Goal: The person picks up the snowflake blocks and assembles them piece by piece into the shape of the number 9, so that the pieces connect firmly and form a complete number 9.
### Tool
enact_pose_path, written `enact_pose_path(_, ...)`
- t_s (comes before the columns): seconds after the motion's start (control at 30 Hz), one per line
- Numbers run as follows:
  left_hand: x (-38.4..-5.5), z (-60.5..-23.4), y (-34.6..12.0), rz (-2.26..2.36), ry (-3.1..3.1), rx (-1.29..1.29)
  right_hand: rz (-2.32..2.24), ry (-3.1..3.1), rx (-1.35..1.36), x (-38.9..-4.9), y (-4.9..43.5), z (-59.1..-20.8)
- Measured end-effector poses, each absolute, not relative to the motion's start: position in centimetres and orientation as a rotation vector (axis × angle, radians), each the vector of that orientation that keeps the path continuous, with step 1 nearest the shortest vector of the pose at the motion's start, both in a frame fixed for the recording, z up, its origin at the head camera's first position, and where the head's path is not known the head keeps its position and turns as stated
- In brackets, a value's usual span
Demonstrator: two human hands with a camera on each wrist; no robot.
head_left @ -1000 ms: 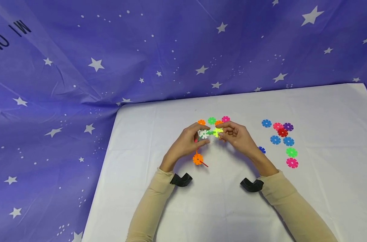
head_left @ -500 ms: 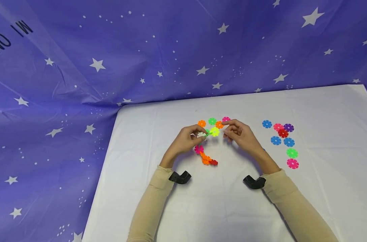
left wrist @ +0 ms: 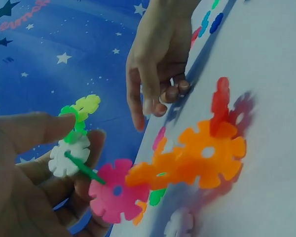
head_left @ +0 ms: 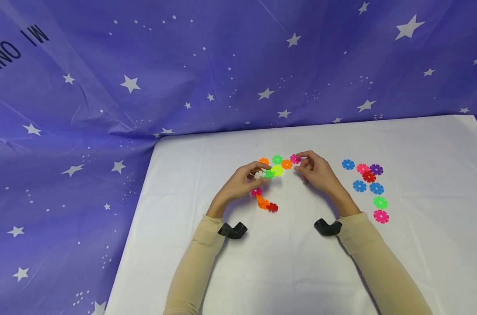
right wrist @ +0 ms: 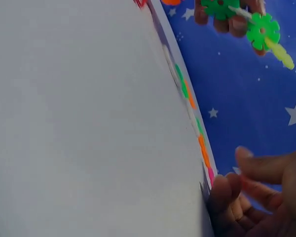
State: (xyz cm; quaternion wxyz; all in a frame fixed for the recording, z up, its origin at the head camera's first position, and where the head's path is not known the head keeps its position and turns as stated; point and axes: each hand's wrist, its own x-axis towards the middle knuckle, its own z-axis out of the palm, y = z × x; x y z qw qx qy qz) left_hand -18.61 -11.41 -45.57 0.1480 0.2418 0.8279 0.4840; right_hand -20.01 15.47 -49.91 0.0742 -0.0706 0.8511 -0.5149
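Note:
My left hand [head_left: 240, 181] pinches a chain of slotted snowflake discs by its green disc [head_left: 269, 174], between thumb and fingers. Beyond the fingertips a yellow disc [head_left: 277, 170] ends the chain. Below hang a white disc [left wrist: 74, 165], a dark green one seen edge-on, a pink disc [left wrist: 106, 200], orange discs [left wrist: 192, 170] and a red disc [left wrist: 220, 101]. My right hand [head_left: 318, 173] holds nothing visible; its fingers are bent, thumb and index apart. Its index fingertip is at a loose pink disc [head_left: 294, 159] on the table; contact cannot be told.
Loose orange [head_left: 287, 164] and green [head_left: 277, 159] discs lie behind the hands on the white table [head_left: 285, 262]. To the right lies a scattered group with blue [head_left: 360, 186], purple [head_left: 377, 169] and red [head_left: 369, 176] discs. A starry blue cloth [head_left: 222, 65] hangs behind.
My right hand has let go of the yellow disc and moved right and back to the loose pink disc. The left hand keeps the chain, which has turned in its grip.

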Motion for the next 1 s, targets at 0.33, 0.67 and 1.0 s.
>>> enact_pose_path(0.33,-18.0,-45.5,-10.6,1.347,2.484,0.733,-1.201,2.859,-0.145,-20.7,14.5,-50.2)
enact_pose_path(0.67,-18.1,-45.3,-10.5,1.290,2.523,0.804,-1.150,2.878,-0.213,-20.3,14.3,-50.5)
enact_pose_path(1.0,-17.9,-45.2,-10.3,1.213,2.446,0.860,-1.449,2.639,-0.355,-19.7,14.9,-49.8)
